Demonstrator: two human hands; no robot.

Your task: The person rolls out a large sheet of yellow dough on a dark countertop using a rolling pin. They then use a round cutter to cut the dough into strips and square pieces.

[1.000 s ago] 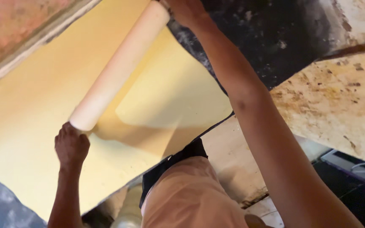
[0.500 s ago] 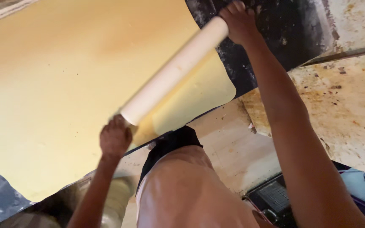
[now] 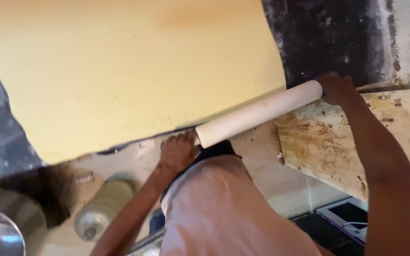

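Rolling pin [image 3: 258, 114]: pale wood, stiff, smooth, likely light; lies mid-frame at near edge of dough sheet [image 3: 134, 76], which looks soft, thin, tearable. Best held at ends: right hand [image 3: 338, 89] wrapped round right end, left hand [image 3: 177, 152] cupping left end. Dark worktop [image 3: 328, 42] beneath.

- A flat device with a dark screen [image 3: 352, 213] in a pale frame lies at the lower right, below the surface's edge.
- No packages, labels or signs show.

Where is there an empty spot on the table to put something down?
Bare dark tabletop lies right of the yellow dough sheet, above the right hand. The near edge is crowded: rolling pin, left hand.
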